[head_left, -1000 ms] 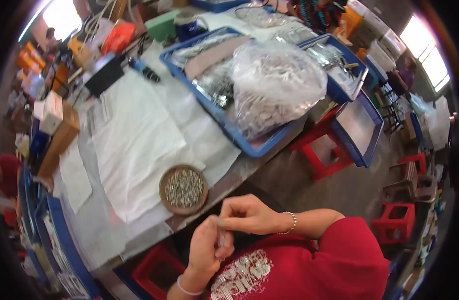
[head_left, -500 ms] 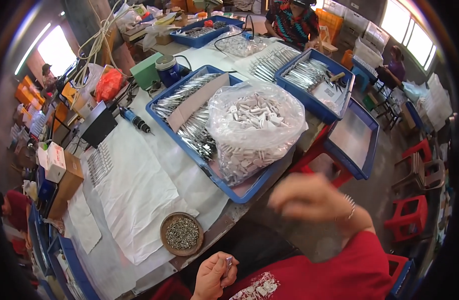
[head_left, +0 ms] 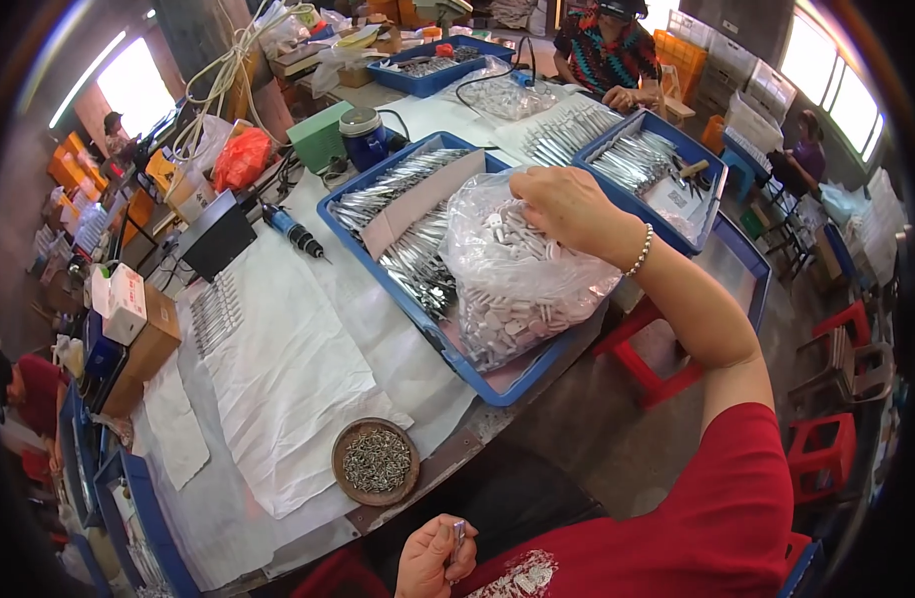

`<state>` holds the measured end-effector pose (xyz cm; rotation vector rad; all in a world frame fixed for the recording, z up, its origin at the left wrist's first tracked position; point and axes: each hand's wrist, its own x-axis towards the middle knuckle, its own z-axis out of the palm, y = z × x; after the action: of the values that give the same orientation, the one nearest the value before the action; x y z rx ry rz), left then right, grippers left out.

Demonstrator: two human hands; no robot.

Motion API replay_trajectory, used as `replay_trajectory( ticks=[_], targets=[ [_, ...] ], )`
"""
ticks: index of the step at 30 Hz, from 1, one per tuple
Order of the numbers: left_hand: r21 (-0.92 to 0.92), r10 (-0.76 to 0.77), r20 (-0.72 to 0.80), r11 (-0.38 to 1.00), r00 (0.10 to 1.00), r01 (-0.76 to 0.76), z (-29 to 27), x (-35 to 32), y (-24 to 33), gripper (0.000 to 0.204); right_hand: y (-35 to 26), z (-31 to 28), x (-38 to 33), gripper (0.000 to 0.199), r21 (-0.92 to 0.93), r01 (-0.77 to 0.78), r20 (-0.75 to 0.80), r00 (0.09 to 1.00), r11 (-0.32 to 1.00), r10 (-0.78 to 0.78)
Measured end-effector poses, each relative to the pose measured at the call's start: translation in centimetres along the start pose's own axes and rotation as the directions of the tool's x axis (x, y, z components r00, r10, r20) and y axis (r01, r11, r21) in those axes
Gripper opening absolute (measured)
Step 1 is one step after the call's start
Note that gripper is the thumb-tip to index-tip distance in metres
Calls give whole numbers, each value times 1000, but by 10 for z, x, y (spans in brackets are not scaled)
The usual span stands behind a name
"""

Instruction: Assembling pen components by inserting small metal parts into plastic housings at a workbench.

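Observation:
My left hand (head_left: 432, 558) is low in the middle, in front of my red shirt. Its thumb and fingers pinch a small shiny metal piece (head_left: 458, 534). At full reach, my right hand (head_left: 569, 207) is at the upper rim of a clear plastic bag (head_left: 567, 284), its fingers curled on the film; the fingertips are partly hidden. Small flat white pieces (head_left: 517, 327) fill the bag. It rests in a blue tray (head_left: 497, 397) beside thin silvery metal tools (head_left: 405, 261) and a cardboard strip (head_left: 422, 204).
A round bowl of small metal parts (head_left: 376, 461) sits by the near table edge. White sheets (head_left: 288, 399) carry a row of metal tools (head_left: 216, 314). An electric screwdriver (head_left: 293, 231) lies behind. Another blue tray (head_left: 711, 189) is far right; a person (head_left: 607, 50) sits across the table.
My right hand has swung up and away from beside the tray to the bag's rim. My left hand still pinches the metal piece. The view has shifted slightly.

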<state>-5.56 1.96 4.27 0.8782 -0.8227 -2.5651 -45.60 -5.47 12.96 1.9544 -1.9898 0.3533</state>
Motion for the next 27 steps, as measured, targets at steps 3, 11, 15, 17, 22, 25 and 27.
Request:
replay_trajectory(
  ticks=[3,11,15,17,22,25,27],
  targets=[
    [-3,-13,9,1000,1000,13,0,1,1,28,-1,0,2,12,-63,-5,52,999,998,8],
    [-223,7,244,973,970,49,-22,3,-4,25,-61,-58,-21,24,369,-36,-129,988,929,90],
    [-283,10,206,958,978,50,-9,6,8,32,-138,-30,-83,33,990,-142,141,990,24,27],
    [-316,30,298,946,954,69,-5,8,11,31,-175,-8,-104,42,918,-221,214,975,-329,-59],
    [-416,24,319,902,947,117,-14,-1,11,35,-236,42,-111,42,701,-265,301,952,-662,-61],
    [-465,45,294,880,955,102,-20,-9,6,38,-244,60,-115,40,604,-289,262,952,-743,-158],
    [-506,33,308,852,951,134,-23,-12,5,38,-250,62,-114,38,562,-305,270,946,-769,-178]
  ],
)
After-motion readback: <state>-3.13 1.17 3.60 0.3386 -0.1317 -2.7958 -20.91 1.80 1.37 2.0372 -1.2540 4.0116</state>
